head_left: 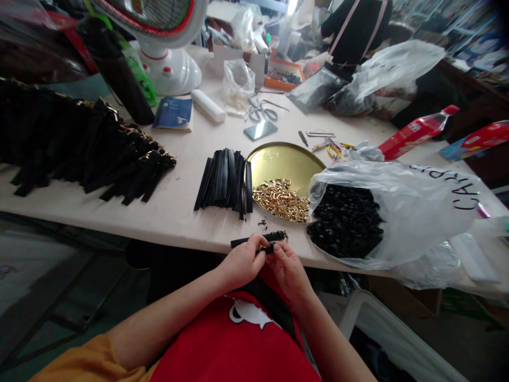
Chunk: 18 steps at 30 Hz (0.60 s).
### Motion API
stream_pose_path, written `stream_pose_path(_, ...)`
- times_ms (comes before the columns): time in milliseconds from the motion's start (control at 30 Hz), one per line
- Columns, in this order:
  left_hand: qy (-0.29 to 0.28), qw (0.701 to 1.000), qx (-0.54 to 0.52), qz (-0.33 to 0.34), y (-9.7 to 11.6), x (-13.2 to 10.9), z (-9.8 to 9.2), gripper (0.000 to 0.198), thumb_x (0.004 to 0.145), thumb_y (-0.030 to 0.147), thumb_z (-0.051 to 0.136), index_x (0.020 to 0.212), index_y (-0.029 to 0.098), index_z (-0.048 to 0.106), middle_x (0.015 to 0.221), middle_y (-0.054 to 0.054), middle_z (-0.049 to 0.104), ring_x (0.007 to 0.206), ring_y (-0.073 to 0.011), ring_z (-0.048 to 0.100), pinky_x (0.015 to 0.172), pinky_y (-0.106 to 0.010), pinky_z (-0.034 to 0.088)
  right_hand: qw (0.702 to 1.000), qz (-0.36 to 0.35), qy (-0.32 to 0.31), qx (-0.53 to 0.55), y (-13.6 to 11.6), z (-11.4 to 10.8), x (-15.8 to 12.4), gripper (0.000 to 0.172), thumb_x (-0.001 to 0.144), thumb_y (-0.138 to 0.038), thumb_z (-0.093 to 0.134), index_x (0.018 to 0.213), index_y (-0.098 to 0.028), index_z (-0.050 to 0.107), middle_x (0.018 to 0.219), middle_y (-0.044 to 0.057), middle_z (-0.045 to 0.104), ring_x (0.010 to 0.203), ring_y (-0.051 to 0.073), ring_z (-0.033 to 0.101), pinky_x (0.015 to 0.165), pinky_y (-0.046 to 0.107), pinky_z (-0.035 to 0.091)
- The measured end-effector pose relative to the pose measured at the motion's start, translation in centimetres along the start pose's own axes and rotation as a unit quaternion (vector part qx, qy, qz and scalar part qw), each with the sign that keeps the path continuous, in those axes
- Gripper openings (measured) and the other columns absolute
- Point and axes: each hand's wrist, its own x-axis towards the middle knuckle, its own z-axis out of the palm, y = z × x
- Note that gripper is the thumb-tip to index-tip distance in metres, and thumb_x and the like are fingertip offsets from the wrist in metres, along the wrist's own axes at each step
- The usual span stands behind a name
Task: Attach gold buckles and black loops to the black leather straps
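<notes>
At the table's front edge, my left hand (244, 261) and my right hand (289, 269) meet, with fingertips pinched on a small black strap (269, 248). A bit of gold metal shows at it by my left fingers; most of the strap is hidden. Just beyond my fingers lies another black strap (240, 242) with a gold buckle (284, 234) at its right end. A stack of flat black strips (222, 183) rests farther back. Beside it, a round gold tray (296, 159) holds a heap of small gold buckles (280, 200).
Many black straps with gold fittings (87, 143) are piled at left. An open plastic bag (421, 212) of small black pieces (345, 223) lies at right. Behind are a fan (169, 69), phone (260, 130), scissors (264, 112), and red bottle (417, 132). A person (360, 32) is beyond the table.
</notes>
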Motion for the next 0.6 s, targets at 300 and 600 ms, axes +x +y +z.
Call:
stream_pose_path(300,0.011,1.000,-0.003,-0.002,-0.4,-0.2,0.1,0.020,0.082,0.023,0.039,0.100,0.018,0.046,0.081,-0.003,0.061,0.075,-0.0174,0.059,0.067,-0.026,0.043,0.998,0.033,-0.014,0.042,0.9,1.1,-0.6,0.011,0.069,-0.025,0.067,0.077,-0.022,0.060,0.075,-0.004,0.065,0.064,0.008,0.058,0.066,0.021,0.047)
stream_pose_path(600,-0.059,0.998,-0.020,0.032,0.2,-0.6,-1.2,0.037,0.083,0.020,0.038,0.120,0.016,0.035,0.102,-0.009,0.061,0.091,-0.0195,0.059,0.081,-0.031,0.044,0.999,0.031,-0.021,0.032,-0.1,1.2,-0.7,0.014,0.068,-0.023,0.068,0.079,-0.020,0.061,0.075,-0.002,0.065,0.064,0.009,0.058,0.063,0.019,0.048)
